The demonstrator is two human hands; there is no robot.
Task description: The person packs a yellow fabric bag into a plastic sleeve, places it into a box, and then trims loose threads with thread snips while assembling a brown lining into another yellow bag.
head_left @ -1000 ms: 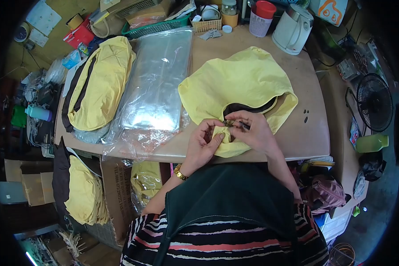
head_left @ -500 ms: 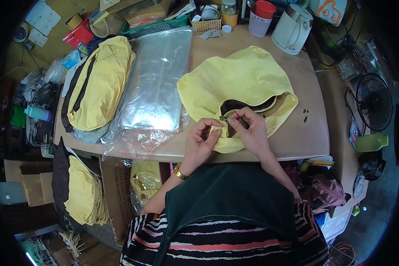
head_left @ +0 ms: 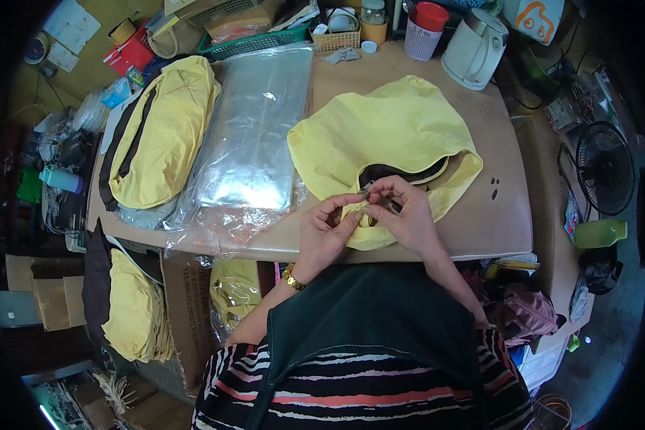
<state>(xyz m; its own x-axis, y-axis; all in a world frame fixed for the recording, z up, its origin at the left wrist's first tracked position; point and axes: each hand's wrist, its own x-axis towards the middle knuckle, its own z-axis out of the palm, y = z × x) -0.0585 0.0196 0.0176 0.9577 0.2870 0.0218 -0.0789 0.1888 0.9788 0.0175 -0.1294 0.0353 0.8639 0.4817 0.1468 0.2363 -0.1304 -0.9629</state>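
Note:
A yellow fabric bag (head_left: 390,118) with a dark lining lies on the table in front of me, its curved zipper opening (head_left: 405,172) facing my hands. At the near-left end of that opening, my left hand (head_left: 327,228) is closed, thumb and fingers pinching the bag's yellow fabric. My right hand (head_left: 405,213) is closed in a pinch right beside it, the fingertips of both hands nearly touching. A small dark thing shows at the right fingertips by the zipper's end, too small to name. Several small dark pieces (head_left: 494,188) lie right of the bag.
Clear plastic bags (head_left: 251,136) lie left of the work, beside another yellow bag (head_left: 168,132). A kettle (head_left: 474,50), a cup in a holder (head_left: 424,32) and baskets (head_left: 254,44) line the back. Stacked yellow pieces (head_left: 137,304) sit below left; a fan (head_left: 604,168) stands right.
My right hand's fingertips have moved slightly left and down, closer to my left fingertips. My left hand keeps its pinch on the fabric. The bag has hardly moved.

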